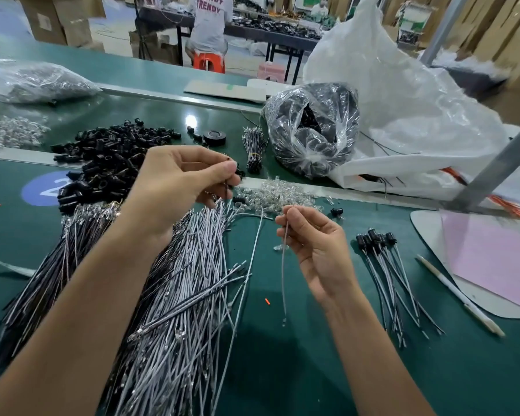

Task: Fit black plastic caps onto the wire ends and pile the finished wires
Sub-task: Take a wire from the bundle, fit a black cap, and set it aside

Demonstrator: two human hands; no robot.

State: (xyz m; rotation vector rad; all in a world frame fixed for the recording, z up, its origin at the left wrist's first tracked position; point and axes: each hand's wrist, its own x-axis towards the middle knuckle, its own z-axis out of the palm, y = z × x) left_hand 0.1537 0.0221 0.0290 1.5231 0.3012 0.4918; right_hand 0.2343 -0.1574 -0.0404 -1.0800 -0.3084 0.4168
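Green tabletop: my left hand pinches a cap; right hand pinches a wire, hanging, I judge ready for fitting.

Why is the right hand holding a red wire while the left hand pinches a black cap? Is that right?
Not quite. The wire held by the right hand is pale grey, not red; the head view shows it hanging down from the fingers. The left hand does pinch a black cap.
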